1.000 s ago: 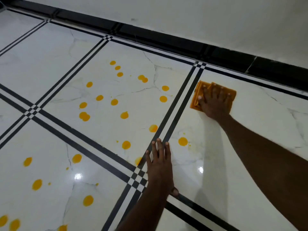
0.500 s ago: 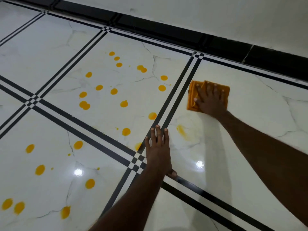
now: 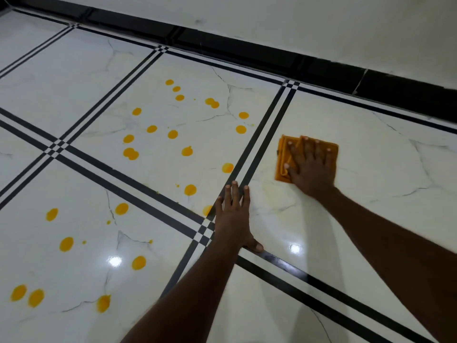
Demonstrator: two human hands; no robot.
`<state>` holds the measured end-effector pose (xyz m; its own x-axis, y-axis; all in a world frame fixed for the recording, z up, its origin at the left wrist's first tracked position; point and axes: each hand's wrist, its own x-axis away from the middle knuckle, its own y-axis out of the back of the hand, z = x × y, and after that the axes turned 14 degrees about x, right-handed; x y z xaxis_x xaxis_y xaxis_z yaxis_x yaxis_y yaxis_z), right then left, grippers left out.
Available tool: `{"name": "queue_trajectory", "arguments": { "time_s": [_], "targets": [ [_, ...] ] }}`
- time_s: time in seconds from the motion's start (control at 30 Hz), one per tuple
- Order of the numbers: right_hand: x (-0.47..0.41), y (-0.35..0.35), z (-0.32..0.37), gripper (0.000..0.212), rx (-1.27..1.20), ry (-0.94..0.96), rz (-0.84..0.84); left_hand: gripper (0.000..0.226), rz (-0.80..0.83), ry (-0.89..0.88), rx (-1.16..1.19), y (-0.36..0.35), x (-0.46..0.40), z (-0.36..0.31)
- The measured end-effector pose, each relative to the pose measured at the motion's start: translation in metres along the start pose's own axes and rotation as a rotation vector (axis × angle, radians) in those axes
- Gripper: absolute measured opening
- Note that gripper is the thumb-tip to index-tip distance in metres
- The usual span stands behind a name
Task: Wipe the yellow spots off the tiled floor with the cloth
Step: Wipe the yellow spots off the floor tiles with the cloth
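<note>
From the head camera, the view looks down on a glossy white marble-pattern tiled floor (image 3: 81, 70) divided by double black lines. Along the far side runs a black skirting band (image 3: 272, 55) under a pale wall (image 3: 321, 23).

The right hand (image 3: 312, 169) lies flat on a folded orange cloth (image 3: 282, 157) with its fingers spread wide and pressed down; it does not grip the cloth, it only pushes on it from above. The cloth rests on the tile to the right of the double black line, and its left edge is near this line but not touching it. The fingertips reach almost to the far edge of the cloth, and the heel of the hand is on bare tile at the near side.

The left hand (image 3: 233, 219) is flat on the floor too, palm down, fingers open and straight and close together, the thumb out to the right side. It holds nothing. It covers the place where the black lines cross, and its fingertips touch the double line.

The round yellow spots (image 3: 172, 134) are many on the tile to the left of the cloth, and more yellow spots lie on the near left tile. One spot is partly hidden just beside the left hand. On the tile between the two hands only a faint yellowish smear (image 3: 274, 194) is visible. Two bright light reflections (image 3: 115, 261) shine on the floor.
</note>
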<state>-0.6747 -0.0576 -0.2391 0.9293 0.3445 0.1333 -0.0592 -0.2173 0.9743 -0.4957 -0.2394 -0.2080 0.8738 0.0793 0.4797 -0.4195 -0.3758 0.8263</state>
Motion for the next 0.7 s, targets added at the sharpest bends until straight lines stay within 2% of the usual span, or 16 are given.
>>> {"name": "queue_trajectory", "arguments": {
  "time_s": [0.1,0.23,0.37,0.47,0.57,0.63,0.7],
  "targets": [
    [0.037,-0.008,0.030,0.077,0.019,0.119,-0.043,0.145,-0.035,-0.061,0.014,-0.007,0.008,0.010],
    [0.116,-0.028,0.000,0.076,0.015,0.157,-0.044,0.132,-0.120,-0.096,0.023,-0.021,0.013,0.016],
    [0.061,-0.022,-0.022,0.079,0.000,0.007,-0.036,0.130,-0.140,-0.100,0.005,-0.024,0.016,0.016],
    [0.011,-0.010,0.015,0.082,-0.036,-0.056,-0.026,0.129,-0.134,-0.094,0.025,-0.022,0.016,0.015],
    [0.042,-0.008,0.063,0.078,0.028,0.143,-0.080,0.125,-0.136,-0.063,0.077,-0.020,0.025,0.012],
    [0.090,-0.014,0.055,0.076,0.034,0.235,-0.082,0.123,-0.134,-0.036,0.130,-0.021,0.038,0.011],
    [0.135,-0.027,0.023,0.075,0.027,0.237,-0.061,0.123,-0.118,-0.044,0.136,-0.024,0.050,0.016]
  ]
}}
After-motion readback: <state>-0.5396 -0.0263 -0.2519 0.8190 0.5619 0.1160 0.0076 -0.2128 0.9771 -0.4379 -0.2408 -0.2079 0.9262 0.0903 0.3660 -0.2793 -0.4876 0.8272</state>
